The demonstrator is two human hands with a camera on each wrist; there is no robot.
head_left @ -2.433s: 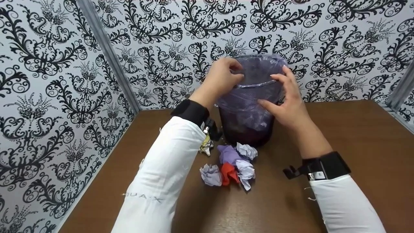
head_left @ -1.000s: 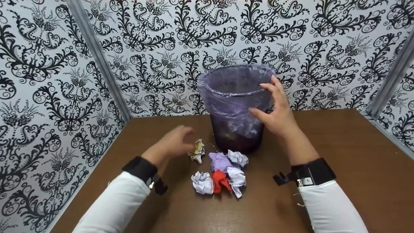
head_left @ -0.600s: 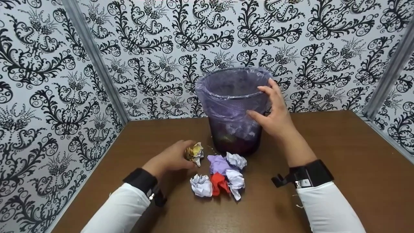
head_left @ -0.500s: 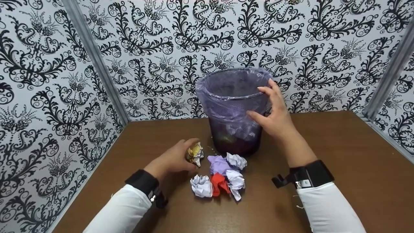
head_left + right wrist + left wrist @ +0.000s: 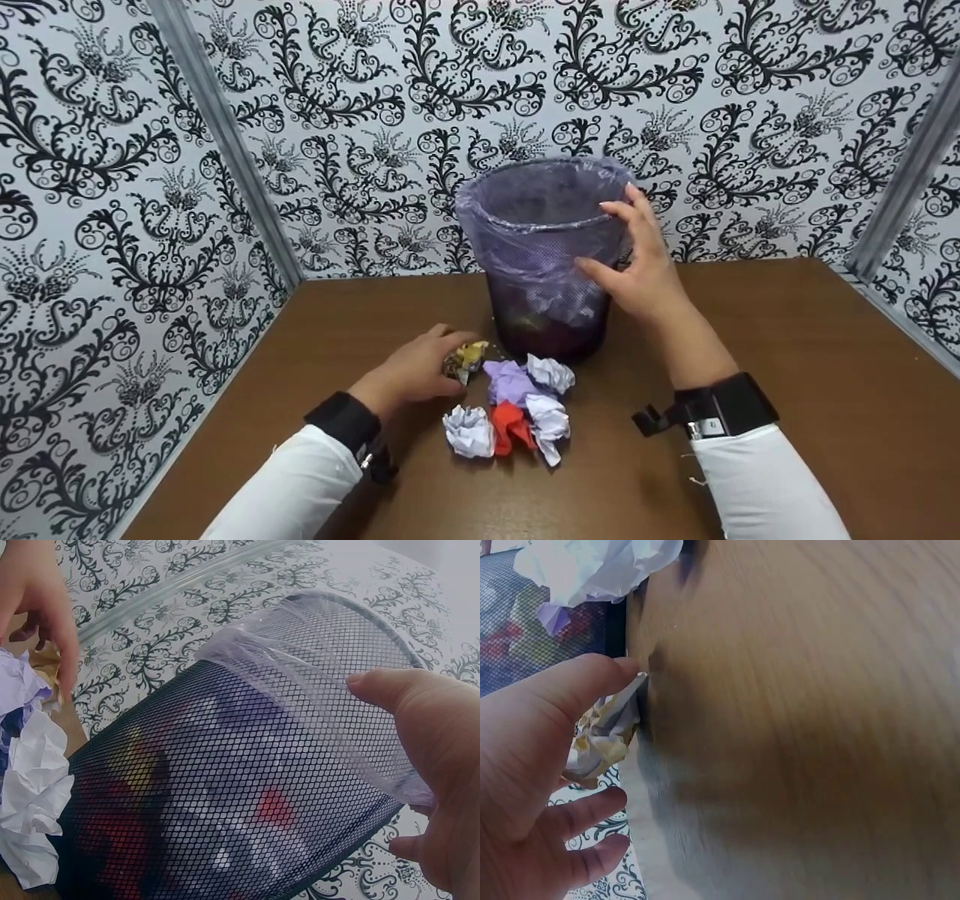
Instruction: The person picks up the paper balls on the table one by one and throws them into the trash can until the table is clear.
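Observation:
A black mesh wastebasket point(image 5: 544, 300) with a purple liner point(image 5: 536, 195) stands at the back of the brown table point(image 5: 787, 360). My right hand point(image 5: 634, 259) holds its right side, thumb on the front and fingers at the rim; the right wrist view shows the thumb point(image 5: 409, 694) on the liner point(image 5: 300, 675). My left hand point(image 5: 450, 361) rests on the table left of the basket, and its fingers grip a crumpled gold paper wad point(image 5: 469, 354). In the left wrist view the thumb point(image 5: 592, 682) covers that wad point(image 5: 600, 746).
A pile of crumpled papers lies in front of the basket: purple point(image 5: 510, 381), red point(image 5: 511, 427) and white point(image 5: 469, 433) wads. More crumpled paper shows through the mesh point(image 5: 187, 795). Patterned walls point(image 5: 112, 225) close the table's left, back and right sides.
My left hand left the basket's rim, dropped to the table and closed on the gold wad. The right hand stayed on the basket.

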